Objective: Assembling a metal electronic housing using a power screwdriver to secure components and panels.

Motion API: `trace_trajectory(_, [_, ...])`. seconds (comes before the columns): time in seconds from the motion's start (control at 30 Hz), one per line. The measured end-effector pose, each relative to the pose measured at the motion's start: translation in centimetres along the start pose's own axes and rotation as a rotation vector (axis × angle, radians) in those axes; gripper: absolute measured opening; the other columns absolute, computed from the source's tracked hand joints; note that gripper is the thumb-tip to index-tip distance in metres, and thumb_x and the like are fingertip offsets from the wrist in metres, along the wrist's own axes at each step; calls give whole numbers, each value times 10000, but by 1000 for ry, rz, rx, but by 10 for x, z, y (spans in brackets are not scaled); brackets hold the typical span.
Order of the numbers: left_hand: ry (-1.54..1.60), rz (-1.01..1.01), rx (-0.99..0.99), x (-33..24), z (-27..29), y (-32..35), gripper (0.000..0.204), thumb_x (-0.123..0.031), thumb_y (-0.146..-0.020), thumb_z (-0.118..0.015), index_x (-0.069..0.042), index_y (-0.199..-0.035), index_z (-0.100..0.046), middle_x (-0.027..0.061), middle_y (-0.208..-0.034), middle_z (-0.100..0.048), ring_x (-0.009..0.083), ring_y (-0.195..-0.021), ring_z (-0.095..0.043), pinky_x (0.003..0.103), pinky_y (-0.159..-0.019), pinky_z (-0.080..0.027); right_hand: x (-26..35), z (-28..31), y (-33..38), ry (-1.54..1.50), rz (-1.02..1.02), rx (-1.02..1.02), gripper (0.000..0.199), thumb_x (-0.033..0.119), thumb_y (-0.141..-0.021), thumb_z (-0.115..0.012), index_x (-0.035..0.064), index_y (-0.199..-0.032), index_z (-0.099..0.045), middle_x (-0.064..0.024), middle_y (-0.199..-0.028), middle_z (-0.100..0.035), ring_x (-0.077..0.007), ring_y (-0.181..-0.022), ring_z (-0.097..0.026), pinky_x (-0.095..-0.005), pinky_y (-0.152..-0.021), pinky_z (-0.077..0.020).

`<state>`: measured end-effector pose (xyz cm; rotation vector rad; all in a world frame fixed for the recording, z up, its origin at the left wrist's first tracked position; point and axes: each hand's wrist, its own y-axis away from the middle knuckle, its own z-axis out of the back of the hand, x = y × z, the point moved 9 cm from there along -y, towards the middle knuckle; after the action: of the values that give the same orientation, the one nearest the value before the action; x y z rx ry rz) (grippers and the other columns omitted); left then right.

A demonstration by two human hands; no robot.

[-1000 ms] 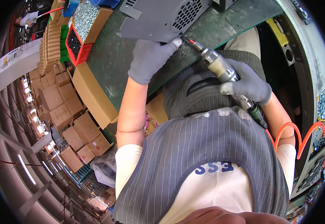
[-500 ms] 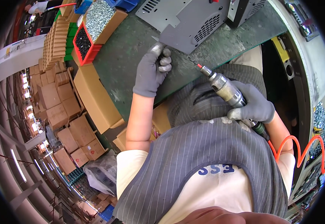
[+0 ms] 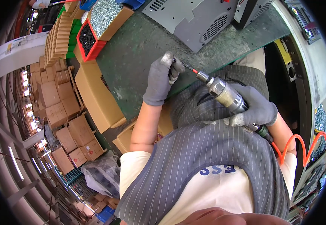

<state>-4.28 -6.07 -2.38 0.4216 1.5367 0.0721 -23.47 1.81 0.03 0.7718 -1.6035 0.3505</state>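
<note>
My right hand [image 3: 258, 107], in a grey glove, is wrapped round a pneumatic screwdriver [image 3: 226, 93] with a metal body. Its bit [image 3: 188, 66], with a red collar, points up and left towards my left hand [image 3: 159, 78]. The gloved left fingertips are pinched on a small dark screw [image 3: 174, 60] at the tip of the bit; whether the two touch is too small to tell. Beyond them on the green workbench [image 3: 133, 56] stands a grey sheet-metal housing [image 3: 193, 26] with round vent holes and slots.
At the bench's left, a red bin [image 3: 96, 52] holds black screws, beside a cardboard box of silvery screws [image 3: 105, 17]. An orange coiled air hose [image 3: 301, 144] trails from the screwdriver at right. Stacked cartons [image 3: 58, 101] stand at far left; an open carton [image 3: 95, 93] is nearer the bench.
My left hand has moved right and towards me, away from the housing's corner, to the bit. The screwdriver has shifted slightly left, so its bit now meets the left fingertips.
</note>
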Motion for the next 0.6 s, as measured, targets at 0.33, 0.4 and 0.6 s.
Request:
trace_trajectory(0.33, [-176, -19, 4, -21, -24, 4, 424, -377, -949, -433, -40, -726, -562, -23, -566, -478, 42, -482, -387, 201, -449, -280, -5, 2, 10, -27, 42, 10, 591, 258, -632, -817, -8, -1085, -547, -65, -914, -579, -146, -821, -558, -282, -733, -453])
trace_trajectory(0.4, [-240, -52, 14, -27, -27, 3, 416, -386, -931, -461, -30, -753, -582, -13, -591, -520, 33, -501, -398, 199, -461, -288, -2, 4, 13, -11, 77, 13, 580, 246, -635, -812, -10, -1083, -547, -66, -900, -583, -136, -792, -565, -268, -702, -462])
trace_trajectory(0.6, [-182, -87, 246, -36, -37, -1, 373, -391, -885, -565, -26, -832, -620, 23, -699, -623, 50, -603, -505, 198, -547, -392, 6, -3, 17, -315, 26, 63, 525, 151, -649, -777, -20, -1089, -545, -58, -819, -585, -73, -623, -552, -206, -527, -464])
